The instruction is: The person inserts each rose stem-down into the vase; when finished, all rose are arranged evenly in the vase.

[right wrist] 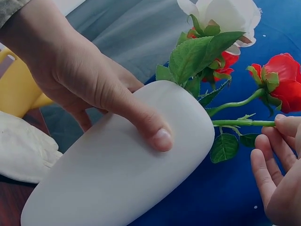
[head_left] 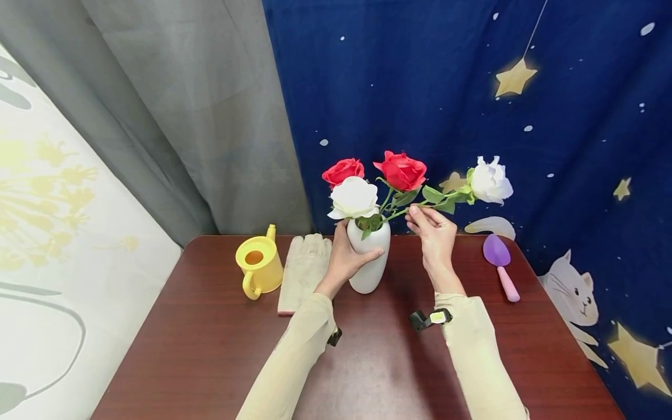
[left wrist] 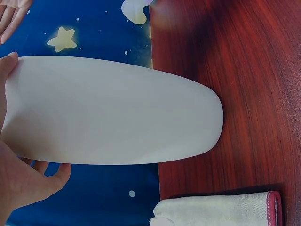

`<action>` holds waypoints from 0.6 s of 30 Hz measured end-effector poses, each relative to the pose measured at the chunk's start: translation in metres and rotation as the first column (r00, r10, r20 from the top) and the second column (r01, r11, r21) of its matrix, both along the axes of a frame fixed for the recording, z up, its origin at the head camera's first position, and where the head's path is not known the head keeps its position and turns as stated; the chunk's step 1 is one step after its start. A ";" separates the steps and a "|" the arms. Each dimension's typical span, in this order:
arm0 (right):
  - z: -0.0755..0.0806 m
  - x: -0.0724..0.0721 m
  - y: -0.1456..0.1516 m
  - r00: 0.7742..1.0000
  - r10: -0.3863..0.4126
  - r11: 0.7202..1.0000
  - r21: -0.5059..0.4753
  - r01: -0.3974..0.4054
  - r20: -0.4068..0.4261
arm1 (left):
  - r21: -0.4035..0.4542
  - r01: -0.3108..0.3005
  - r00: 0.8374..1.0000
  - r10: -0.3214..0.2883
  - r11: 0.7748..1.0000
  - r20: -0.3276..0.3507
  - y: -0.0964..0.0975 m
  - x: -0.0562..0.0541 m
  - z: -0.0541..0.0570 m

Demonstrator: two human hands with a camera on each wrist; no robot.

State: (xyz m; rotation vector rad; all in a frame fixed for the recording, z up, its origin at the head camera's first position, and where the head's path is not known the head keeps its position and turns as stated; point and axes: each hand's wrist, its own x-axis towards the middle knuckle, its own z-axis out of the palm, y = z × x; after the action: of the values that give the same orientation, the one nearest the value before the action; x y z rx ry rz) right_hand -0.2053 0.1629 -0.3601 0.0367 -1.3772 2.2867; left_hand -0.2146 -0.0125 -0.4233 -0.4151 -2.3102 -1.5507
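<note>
A white vase (head_left: pixel 370 265) stands on the table, and my left hand (head_left: pixel 349 256) grips it around the upper part, thumb across the near side. Out of its mouth rise two red roses (head_left: pixel 401 171) and a white rose (head_left: pixel 354 198) with green leaves. My right hand (head_left: pixel 434 236) pinches the green stem (right wrist: pixel 244 123) of another white rose (head_left: pixel 491 181), which leans far to the right with its lower end at the vase mouth. In the right wrist view that stem reaches the vase rim; whether its end is inside is hidden.
Left of the vase lie pale work gloves (head_left: pixel 303 271), with a yellow watering can (head_left: pixel 261 265) beside them. A small trowel (head_left: pixel 499 262) with purple blade and pink handle rests at the right of the brown table (head_left: pixel 367 373). Curtains (head_left: pixel 420 76) hang behind.
</note>
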 end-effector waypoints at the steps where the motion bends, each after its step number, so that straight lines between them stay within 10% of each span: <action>1: 0.000 0.000 0.000 1.000 0.001 1.000 0.004 -0.001 -0.005 | 0.000 -0.002 1.000 0.002 1.000 -0.003 0.000 0.000 0.000; 18: -0.012 0.002 -0.008 0.985 0.095 0.959 0.250 -0.130 0.145 | 0.016 0.000 0.999 -0.001 1.000 0.041 0.000 0.000 0.001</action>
State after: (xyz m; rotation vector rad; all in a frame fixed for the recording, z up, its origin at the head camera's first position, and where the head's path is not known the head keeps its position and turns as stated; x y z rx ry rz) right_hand -0.2035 0.1549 -0.3720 0.0494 -1.7789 2.2176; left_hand -0.2142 -0.0126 -0.4218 -0.3838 -2.3267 -1.5913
